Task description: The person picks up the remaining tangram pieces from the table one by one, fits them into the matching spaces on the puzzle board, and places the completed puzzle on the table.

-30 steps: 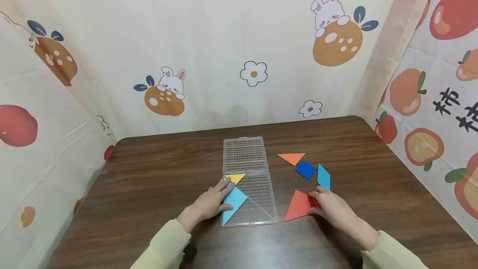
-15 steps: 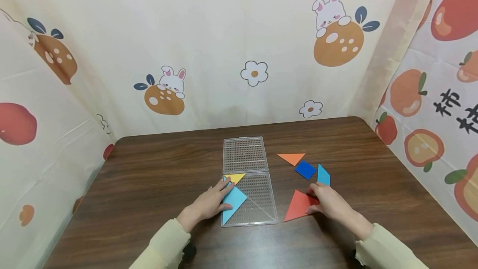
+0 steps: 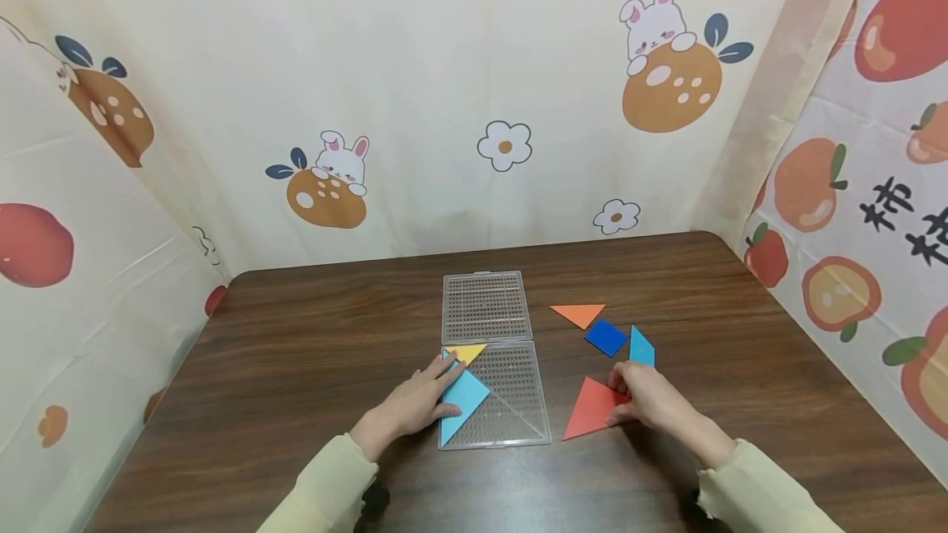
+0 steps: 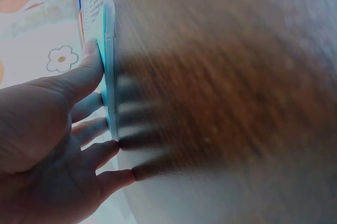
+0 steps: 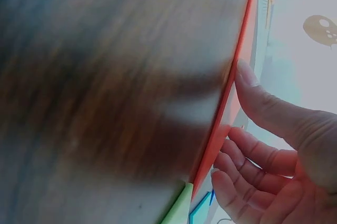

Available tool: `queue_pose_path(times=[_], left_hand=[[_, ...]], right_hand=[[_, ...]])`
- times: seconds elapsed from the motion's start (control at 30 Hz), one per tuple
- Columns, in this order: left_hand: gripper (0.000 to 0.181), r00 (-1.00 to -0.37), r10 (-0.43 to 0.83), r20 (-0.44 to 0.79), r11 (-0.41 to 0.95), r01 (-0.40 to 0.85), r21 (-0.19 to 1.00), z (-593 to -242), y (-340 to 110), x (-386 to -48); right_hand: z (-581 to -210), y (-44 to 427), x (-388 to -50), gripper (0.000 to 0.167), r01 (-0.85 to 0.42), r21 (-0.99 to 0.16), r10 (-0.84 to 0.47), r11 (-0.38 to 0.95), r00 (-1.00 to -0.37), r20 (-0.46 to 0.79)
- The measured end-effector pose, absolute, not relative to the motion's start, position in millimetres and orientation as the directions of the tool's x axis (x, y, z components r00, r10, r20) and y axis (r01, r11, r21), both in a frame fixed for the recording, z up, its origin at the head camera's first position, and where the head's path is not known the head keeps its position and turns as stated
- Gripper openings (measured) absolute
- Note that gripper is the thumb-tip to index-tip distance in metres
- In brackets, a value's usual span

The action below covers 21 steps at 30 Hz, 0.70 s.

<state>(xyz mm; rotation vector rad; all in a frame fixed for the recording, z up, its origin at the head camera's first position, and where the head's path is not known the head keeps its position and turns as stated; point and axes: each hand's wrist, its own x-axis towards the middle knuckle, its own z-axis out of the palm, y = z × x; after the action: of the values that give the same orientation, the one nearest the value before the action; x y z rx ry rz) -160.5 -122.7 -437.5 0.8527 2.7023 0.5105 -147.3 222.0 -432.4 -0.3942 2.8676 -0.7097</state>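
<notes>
My left hand (image 3: 413, 405) rests with spread fingers on a light blue triangle (image 3: 465, 396), which lies in the lower half of a clear plastic case (image 3: 511, 414). A yellow triangle (image 3: 468, 351) sits above it in the same half, touched or nearly touched by the fingertips. To the right of the case, my right hand (image 3: 655, 403) pinches a red triangle (image 3: 591, 411) on the table, thumb at its near edge and fingers curled at its far side. The triangle's right corner is hidden under the hand. In the right wrist view the thumb touches the red edge (image 5: 224, 103).
Beyond the right hand lie an orange triangle (image 3: 580, 314), a dark blue square (image 3: 606, 337) and a blue parallelogram (image 3: 641, 347). A green piece (image 5: 178, 205) shows beside the red one in the right wrist view. The case's other half (image 3: 485, 307) lies unfolded behind.
My right hand has shifted slightly left and away from me on the red triangle, which has barely moved. The left hand keeps its place on the light blue triangle.
</notes>
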Motion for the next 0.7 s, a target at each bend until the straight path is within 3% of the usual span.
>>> queue_pose_path(times=[0.7], left_hand=[[0.061, -0.791, 0.597, -0.135, 0.76, 0.503, 0.412, -438.6, -123.6, -161.0]], right_hand=[[-433.5, 225.0, -152.5, 0.039, -0.15, -0.544, -0.268, 0.825, -0.953, -0.144]])
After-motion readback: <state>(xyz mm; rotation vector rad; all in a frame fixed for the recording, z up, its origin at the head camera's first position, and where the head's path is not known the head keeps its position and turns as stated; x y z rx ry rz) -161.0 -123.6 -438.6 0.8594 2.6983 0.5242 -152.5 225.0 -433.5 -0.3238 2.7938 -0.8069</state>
